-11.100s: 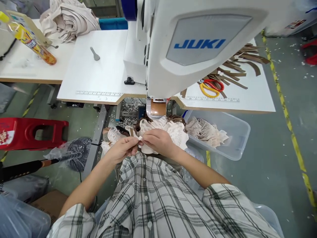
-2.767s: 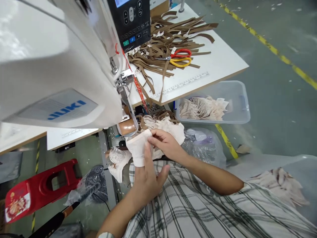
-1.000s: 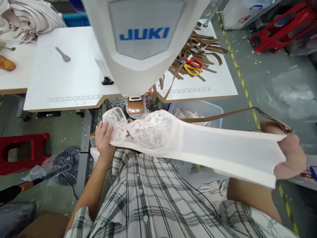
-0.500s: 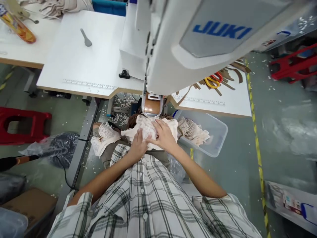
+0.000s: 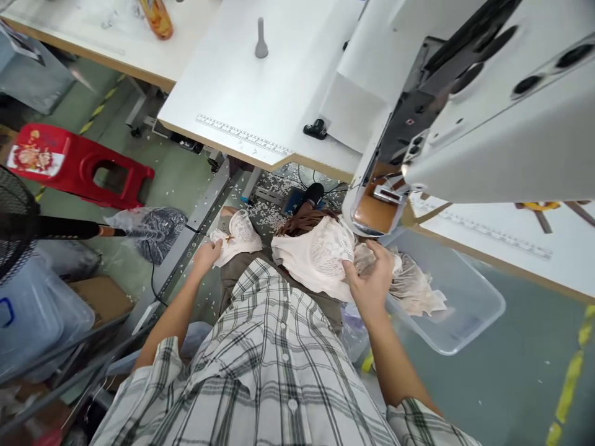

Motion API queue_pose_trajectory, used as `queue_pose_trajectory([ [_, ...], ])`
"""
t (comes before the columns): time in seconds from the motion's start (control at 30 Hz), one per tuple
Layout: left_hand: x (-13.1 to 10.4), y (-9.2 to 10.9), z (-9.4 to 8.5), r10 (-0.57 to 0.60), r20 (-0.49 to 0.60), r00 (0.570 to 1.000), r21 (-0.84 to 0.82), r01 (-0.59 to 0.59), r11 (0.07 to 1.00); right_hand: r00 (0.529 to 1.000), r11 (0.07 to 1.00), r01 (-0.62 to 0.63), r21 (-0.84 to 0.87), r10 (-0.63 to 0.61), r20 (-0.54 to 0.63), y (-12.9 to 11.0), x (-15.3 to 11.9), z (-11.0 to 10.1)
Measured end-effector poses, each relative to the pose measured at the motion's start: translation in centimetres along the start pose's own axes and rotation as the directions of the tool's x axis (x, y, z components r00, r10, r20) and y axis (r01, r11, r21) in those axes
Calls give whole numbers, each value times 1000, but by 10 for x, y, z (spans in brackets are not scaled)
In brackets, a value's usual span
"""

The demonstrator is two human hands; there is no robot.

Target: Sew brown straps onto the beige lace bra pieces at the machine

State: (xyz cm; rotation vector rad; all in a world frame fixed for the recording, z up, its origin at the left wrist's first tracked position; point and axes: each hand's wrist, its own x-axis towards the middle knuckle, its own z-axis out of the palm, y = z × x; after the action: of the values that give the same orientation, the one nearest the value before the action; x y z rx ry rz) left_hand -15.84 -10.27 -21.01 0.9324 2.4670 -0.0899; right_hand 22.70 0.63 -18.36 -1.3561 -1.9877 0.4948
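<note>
A pale pink lace bra (image 5: 320,257) spreads across my lap, close under the sewing machine's brown work arm (image 5: 377,210). My right hand (image 5: 373,282) pinches its right side between thumb and fingers. Further left, a second pale lace piece, a bra cup with a small brown bow (image 5: 242,235), lies over my left thigh. My left hand (image 5: 207,257) is closed on the outer edge of that cup. Whether the two pale pieces are joined I cannot tell. The white sewing machine head (image 5: 502,124) stands over the right side.
Right of my lap, a clear plastic bin (image 5: 465,310) holds beige fabric pieces (image 5: 413,285). The white table (image 5: 242,93) bears a grey spoon-shaped tool (image 5: 261,40) and a printed ruler. At left are a red stool (image 5: 83,164) and a black fan (image 5: 18,223).
My view has turned left. My left hand has moved from the bra at the machine to the bow-trimmed cup on the left. My right hand has shifted to the bra's right side.
</note>
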Motion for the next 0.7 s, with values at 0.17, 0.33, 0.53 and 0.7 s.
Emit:
queue_pose_trajectory([
  [0.17,-44,7,3,142,-90,986,-61,-148,987,927,936,73,344,-191,323,-71,11,20],
  [0.33,-119,48,-4,500,-127,857,-240,-515,823,567,903,69,423,-385,729,-104,28,64],
  [0.53,-118,53,-27,578,-192,793,-583,-566,583,441,746,-29,665,-587,679,-114,32,11],
  [0.7,-125,110,-54,868,345,358,-936,55,349,600,826,95,556,-493,630,-126,36,-108],
])
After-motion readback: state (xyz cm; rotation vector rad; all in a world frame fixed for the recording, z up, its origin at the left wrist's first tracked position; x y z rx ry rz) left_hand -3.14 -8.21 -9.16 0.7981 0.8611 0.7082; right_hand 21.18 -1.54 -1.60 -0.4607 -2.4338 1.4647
